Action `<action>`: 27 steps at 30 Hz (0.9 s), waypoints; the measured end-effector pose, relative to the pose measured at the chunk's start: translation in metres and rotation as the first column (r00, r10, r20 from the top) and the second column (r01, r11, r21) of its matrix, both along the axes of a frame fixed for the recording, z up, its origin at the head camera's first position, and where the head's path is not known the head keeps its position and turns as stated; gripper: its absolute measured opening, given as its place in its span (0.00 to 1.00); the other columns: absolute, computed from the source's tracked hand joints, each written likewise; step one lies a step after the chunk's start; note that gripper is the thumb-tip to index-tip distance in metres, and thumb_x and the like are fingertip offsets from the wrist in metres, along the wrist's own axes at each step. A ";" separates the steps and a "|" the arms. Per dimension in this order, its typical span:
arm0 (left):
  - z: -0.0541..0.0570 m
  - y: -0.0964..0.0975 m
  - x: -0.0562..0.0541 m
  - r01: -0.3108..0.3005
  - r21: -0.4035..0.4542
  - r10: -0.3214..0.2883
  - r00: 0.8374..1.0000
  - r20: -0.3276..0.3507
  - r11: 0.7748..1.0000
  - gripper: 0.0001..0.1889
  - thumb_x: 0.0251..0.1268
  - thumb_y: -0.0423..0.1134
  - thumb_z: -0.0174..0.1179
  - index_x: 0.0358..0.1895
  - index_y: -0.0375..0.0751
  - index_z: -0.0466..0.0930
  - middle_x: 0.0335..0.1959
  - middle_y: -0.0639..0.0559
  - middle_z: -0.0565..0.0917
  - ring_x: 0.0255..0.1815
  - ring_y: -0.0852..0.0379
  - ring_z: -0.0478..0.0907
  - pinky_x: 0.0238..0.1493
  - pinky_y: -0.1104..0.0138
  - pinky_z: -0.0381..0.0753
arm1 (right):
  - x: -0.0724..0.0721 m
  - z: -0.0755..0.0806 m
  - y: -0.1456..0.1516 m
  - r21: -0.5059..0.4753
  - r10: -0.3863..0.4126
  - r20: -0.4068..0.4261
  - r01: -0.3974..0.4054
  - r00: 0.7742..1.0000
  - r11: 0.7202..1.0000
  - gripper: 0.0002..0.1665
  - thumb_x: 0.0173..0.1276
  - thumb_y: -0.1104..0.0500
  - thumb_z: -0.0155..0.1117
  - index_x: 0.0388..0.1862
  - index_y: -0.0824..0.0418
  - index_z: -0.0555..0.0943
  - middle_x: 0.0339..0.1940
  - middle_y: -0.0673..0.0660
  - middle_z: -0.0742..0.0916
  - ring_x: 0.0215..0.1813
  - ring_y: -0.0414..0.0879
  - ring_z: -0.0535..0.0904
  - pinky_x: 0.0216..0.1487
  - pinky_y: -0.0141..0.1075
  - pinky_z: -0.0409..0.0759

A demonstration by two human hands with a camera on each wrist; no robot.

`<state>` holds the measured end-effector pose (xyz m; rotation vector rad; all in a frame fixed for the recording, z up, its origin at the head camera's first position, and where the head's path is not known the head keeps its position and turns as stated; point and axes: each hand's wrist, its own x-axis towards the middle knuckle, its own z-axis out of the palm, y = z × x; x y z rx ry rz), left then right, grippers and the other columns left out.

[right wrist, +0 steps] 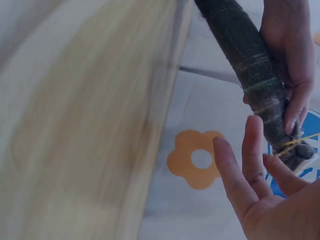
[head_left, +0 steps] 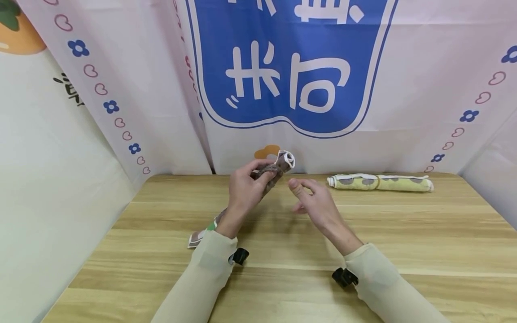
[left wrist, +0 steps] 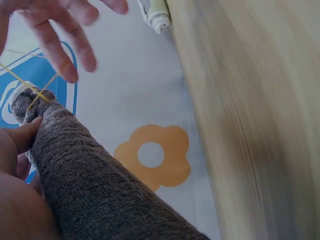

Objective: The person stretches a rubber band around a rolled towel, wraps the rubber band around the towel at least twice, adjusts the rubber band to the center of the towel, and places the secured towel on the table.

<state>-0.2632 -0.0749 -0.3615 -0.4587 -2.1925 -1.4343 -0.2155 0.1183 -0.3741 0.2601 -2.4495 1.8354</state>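
My left hand [head_left: 247, 186] grips a rolled brown towel [head_left: 286, 162] near its upper end, thumb pressed against the roll. The towel slants down behind the left wrist, where a striped end with a green patch [head_left: 212, 225] shows. A thin yellow rubber band [left wrist: 37, 93] crosses over the towel's tip and stretches away towards my right hand [head_left: 321, 204]. That hand is just right of the tip, its fingers spread and loosely bent. In the right wrist view a finger of it overlaps the rubber band [right wrist: 295, 142]; where the band loops beyond is hidden.
A rolled yellow-green towel [head_left: 389, 183] with grey spots, a band round its middle, lies along the back right of the wooden table [head_left: 404, 251]. A printed cloth [head_left: 161, 80] hangs behind the table's back edge. Both wrists wear small black cameras [head_left: 241, 256].
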 end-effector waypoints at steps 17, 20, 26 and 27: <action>0.004 -0.002 0.003 0.253 -0.008 -0.251 0.964 0.088 0.968 0.10 0.69 0.31 0.71 0.51 0.42 0.91 0.42 0.50 0.91 0.38 0.53 0.83 0.40 0.62 0.81 | -0.012 -0.003 0.011 -0.212 0.105 0.035 -0.095 0.994 0.973 0.68 0.57 0.23 0.73 0.78 0.69 0.66 0.62 0.73 0.81 0.51 0.59 0.88 0.49 0.49 0.89; 0.003 -0.001 0.004 0.261 -0.086 -0.258 0.965 0.044 0.962 0.09 0.69 0.29 0.71 0.49 0.41 0.91 0.42 0.50 0.91 0.37 0.55 0.84 0.40 0.61 0.84 | -0.013 -0.002 0.013 -0.205 0.114 0.025 -0.107 0.993 0.973 0.73 0.50 0.21 0.76 0.80 0.68 0.64 0.62 0.74 0.81 0.53 0.60 0.87 0.50 0.48 0.89; 0.001 0.000 0.005 0.206 -0.328 -0.252 0.962 -0.106 0.922 0.07 0.69 0.29 0.72 0.45 0.43 0.92 0.41 0.52 0.90 0.36 0.58 0.82 0.39 0.61 0.83 | -0.013 0.003 0.018 -0.080 0.092 -0.010 -0.092 0.996 0.993 0.65 0.57 0.29 0.79 0.81 0.64 0.65 0.75 0.67 0.69 0.53 0.56 0.85 0.50 0.46 0.89; 0.001 0.000 0.005 0.190 -0.370 -0.253 0.959 -0.130 0.909 0.07 0.68 0.30 0.72 0.45 0.44 0.93 0.40 0.53 0.90 0.36 0.59 0.82 0.38 0.61 0.82 | -0.013 0.005 0.019 -0.028 0.079 -0.021 -0.079 0.997 0.996 0.63 0.59 0.31 0.79 0.81 0.63 0.66 0.75 0.66 0.67 0.53 0.56 0.84 0.49 0.45 0.88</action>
